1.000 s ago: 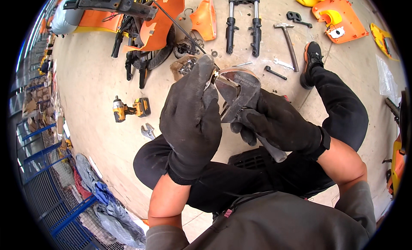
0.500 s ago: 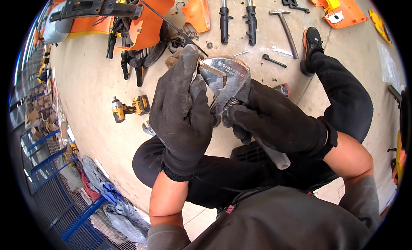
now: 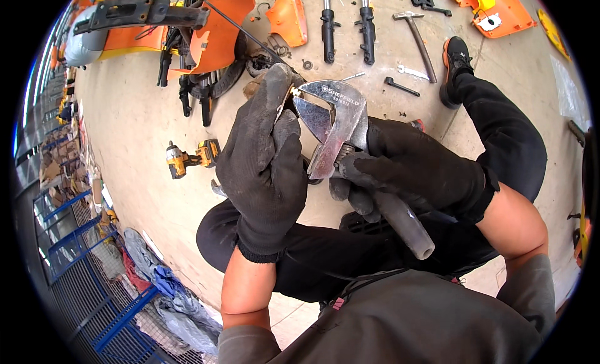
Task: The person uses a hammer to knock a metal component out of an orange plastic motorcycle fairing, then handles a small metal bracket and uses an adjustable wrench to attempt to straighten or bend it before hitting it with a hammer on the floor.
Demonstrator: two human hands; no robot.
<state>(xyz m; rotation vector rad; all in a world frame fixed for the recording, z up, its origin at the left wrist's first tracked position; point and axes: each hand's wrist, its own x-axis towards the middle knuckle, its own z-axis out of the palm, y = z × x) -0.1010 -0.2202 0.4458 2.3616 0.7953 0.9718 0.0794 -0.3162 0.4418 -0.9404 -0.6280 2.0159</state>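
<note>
Both my hands wear black work gloves. My right hand (image 3: 415,167) is wrapped round an adjustable wrench (image 3: 342,117), its fingers by the adjusting screw. The dark grey handle (image 3: 405,226) slants down to the right below that hand. Opposite it, my left hand (image 3: 259,151) is closed on a part that the glove mostly hides. Only a small brass-coloured end (image 3: 295,91) of this part shows, beside the fingertips. The wrench's jaws are apart, and their tips point at that brass end. Whether they touch it I cannot tell.
On the floor lie a yellow-black cordless impact driver (image 3: 190,157), a hammer (image 3: 417,45), an open-end wrench (image 3: 412,72), a black lever (image 3: 402,86) and two fork tubes (image 3: 367,35). Orange body panels (image 3: 215,29) and a partly dismantled vehicle stand ahead left. Cloths (image 3: 181,314) lie by blue metal racks.
The wrench's head has tilted and moved slightly right, so the gap between its jaws shows more widely. Its handle end has swung down and right with my right hand. My left hand keeps its grip.
</note>
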